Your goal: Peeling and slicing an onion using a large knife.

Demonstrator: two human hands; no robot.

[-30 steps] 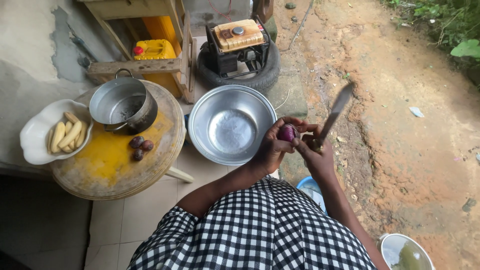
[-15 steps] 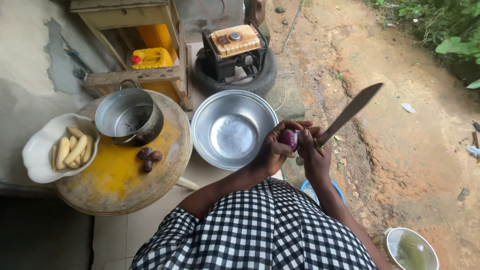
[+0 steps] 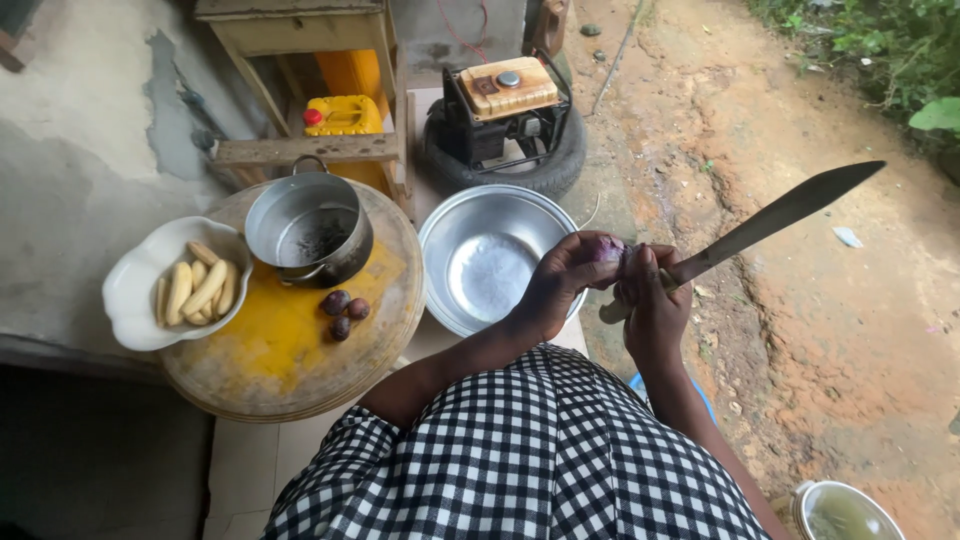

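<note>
Knife [image 3: 775,220] orientation has changed since the earlier frames: the blade, then steeply raised toward the far side, now lies much flatter, its long axis running from the handle at the hands out to the right and slightly far, tip over the bare earth. Red onion [image 3: 606,249] sits higher in the grasp and is more covered by fingers; only its purple top shows. In my judgement the blade heel is set against the onion for peeling, though the contact point is hidden.

Left hand [image 3: 560,280] is curled closed around the onion, held in the air just right of the large metal basin [image 3: 480,262]. Right hand [image 3: 655,300] is clenched on the knife handle, thumb pressing toward the onion.

Round wooden table [image 3: 290,345] to the left carries a steel pot [image 3: 308,240], three small onions [image 3: 343,310] and a white bowl [image 3: 140,290] of pale peeled pieces.
</note>
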